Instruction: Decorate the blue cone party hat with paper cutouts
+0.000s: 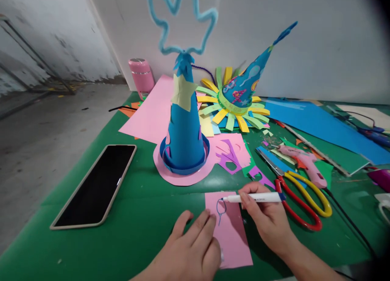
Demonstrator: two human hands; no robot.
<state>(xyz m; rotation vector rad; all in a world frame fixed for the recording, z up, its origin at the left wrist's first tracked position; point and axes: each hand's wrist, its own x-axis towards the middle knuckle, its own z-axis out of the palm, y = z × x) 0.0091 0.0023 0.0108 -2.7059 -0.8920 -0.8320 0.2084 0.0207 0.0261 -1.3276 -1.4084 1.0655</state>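
Observation:
A pink sheet of paper [233, 236] lies on the green table, with a small blue balloon-like outline drawn near its top. My left hand [195, 244] rests with its fingers laid over the paper's left edge, holding nothing. In my right hand [268, 216] is a white marker [252, 197] with a blue end, its tip at the drawn outline. Just beyond the paper stands a blue paper cone hat [185, 130] on a pink round brim [183, 180]. A pale yellow star is on the cone, and a light blue pipe-cleaner shape [164, 35] rises from its top.
A phone [94, 187] lies on the left. Right of my hands are scissors [292, 191] and a pink glue gun [307, 163] with its cord. Purple paper scraps [230, 161], a decorated cone hat [243, 86], a blue sheet [319, 122] and a pink bottle [141, 77] are farther back.

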